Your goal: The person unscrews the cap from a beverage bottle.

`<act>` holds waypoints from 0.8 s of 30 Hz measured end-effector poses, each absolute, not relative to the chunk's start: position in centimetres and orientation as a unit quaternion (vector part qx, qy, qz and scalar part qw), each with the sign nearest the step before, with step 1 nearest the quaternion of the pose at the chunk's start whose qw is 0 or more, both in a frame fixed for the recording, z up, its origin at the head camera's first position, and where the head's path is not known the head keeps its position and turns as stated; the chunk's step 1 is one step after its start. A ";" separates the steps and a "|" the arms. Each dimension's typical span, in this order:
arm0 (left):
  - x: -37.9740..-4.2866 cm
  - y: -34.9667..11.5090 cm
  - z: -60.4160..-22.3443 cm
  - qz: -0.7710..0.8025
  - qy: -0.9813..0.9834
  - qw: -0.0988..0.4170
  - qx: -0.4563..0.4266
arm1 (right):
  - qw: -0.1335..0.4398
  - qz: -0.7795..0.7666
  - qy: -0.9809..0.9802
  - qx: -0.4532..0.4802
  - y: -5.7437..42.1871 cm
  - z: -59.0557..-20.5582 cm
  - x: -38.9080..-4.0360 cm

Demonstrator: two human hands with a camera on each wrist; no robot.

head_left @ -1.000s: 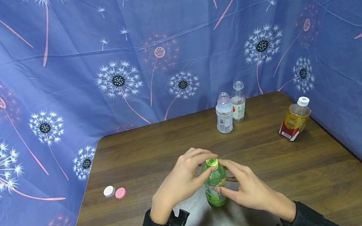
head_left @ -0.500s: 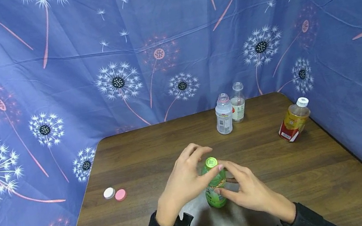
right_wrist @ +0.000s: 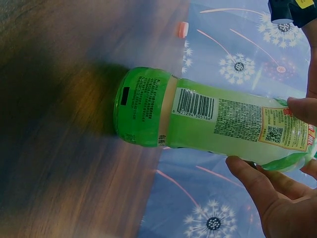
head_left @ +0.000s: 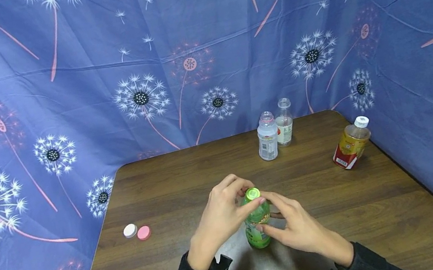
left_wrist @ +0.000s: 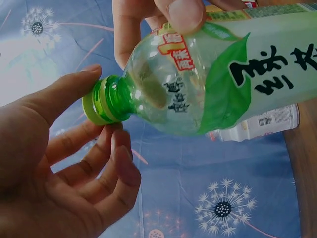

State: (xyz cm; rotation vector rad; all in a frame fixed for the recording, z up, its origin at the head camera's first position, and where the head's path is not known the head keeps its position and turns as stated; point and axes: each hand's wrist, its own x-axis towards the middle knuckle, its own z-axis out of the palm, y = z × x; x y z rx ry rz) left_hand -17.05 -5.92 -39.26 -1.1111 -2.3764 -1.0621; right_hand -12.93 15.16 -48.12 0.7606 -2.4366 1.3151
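A green tea bottle point(head_left: 258, 237) with a bright green cap point(head_left: 253, 193) stands upright near the middle of the table. My left hand point(head_left: 218, 214) pinches the cap; in the left wrist view the thumb lies on one side of that cap point(left_wrist: 94, 105) and fingertips meet the other. Lower down, my right hand point(head_left: 297, 223) grips the bottle's upper body between thumb and fingers. The right wrist view shows the bottle's barcode side point(right_wrist: 198, 111), its base close over the wood. Some right-hand fingers are hidden behind the bottle.
A white cap point(head_left: 130, 231) and a pink cap point(head_left: 144, 232) lie at the left on the wooden table point(head_left: 171, 172). Two uncapped bottles, one whitish point(head_left: 267, 140) and one clear point(head_left: 285, 125), stand at the back. A white-capped bottle with a yellow-red label point(head_left: 350, 145) stands right.
The left fingers loosened and lifted off the cap half a second ago, then came back down onto it. The right hand and the bottle have stayed in place.
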 end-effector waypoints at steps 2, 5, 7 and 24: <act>-17.1 -6.1 -39.1 -0.375 -0.826 0.142 -0.397 | 0.135 0.453 -0.841 0.263 15.2 -48.1 -12.9; -17.0 -6.5 -38.8 -0.383 -0.821 0.122 -0.406 | 0.136 0.452 -0.841 0.263 15.1 -48.2 -13.0; -17.0 -6.6 -38.7 -0.384 -0.820 0.110 -0.410 | 0.137 0.452 -0.841 0.264 15.1 -48.2 -13.1; -16.4 -5.7 -39.1 -0.411 -0.844 0.113 -0.327 | 0.141 0.445 -0.844 0.264 15.0 -47.9 -12.8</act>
